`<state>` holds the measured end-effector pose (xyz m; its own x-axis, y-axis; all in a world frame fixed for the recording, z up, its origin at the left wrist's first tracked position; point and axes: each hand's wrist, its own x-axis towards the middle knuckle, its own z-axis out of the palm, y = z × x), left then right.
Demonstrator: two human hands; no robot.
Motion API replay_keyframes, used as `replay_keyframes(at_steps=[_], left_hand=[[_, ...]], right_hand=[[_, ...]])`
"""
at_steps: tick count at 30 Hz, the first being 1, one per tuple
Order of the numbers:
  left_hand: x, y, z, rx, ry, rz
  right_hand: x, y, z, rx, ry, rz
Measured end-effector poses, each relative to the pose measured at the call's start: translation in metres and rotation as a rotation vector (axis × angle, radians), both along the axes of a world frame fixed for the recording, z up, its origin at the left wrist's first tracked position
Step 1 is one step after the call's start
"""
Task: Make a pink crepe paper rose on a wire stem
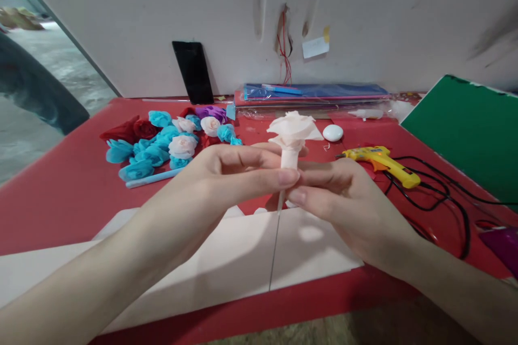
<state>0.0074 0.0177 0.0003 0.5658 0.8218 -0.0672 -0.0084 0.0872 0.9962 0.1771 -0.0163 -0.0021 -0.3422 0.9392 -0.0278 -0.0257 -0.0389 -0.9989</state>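
Observation:
A pale pink paper flower (292, 130) stands upright in front of me, its thin wire stem pointing down toward me. My left hand (238, 175) pinches the wrapped base below the petals between thumb and fingers. Just beneath and to the right, my right hand (327, 188) also grips the lower end of that base, thumb and fingers closed. Under both hands lies a long sheet of pale paper (226, 264). Part of the flower's base is hidden by my fingertips.
Finished blue, pink, red and purple paper flowers (151, 153) are heaped at the left. A yellow glue gun (382, 164) with a black cord lies at the right, near a white round object (332, 132). A black phone (193, 73) leans on the wall; a green board (465, 135) stands far right.

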Motion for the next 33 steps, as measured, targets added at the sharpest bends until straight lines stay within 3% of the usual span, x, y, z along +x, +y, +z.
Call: replay_keyframes(at_steps=[7,17,24,33], left_hand=[[0.002,-0.001,0.006,0.077,0.085,0.020],[0.002,0.004,-0.001,0.096,0.034,0.022],[0.002,0.004,-0.002,-0.041,-0.221,0.022],[0.007,0.002,0.006,-0.129,-0.261,0.017]], right_hand=[[-0.002,0.001,0.002,-0.041,-0.020,-0.027],[0.002,0.004,0.001,-0.052,-0.029,-0.033],[0.009,0.003,-0.007,0.050,-0.081,-0.124],[0.006,0.001,0.000,0.091,-0.090,-0.132]])
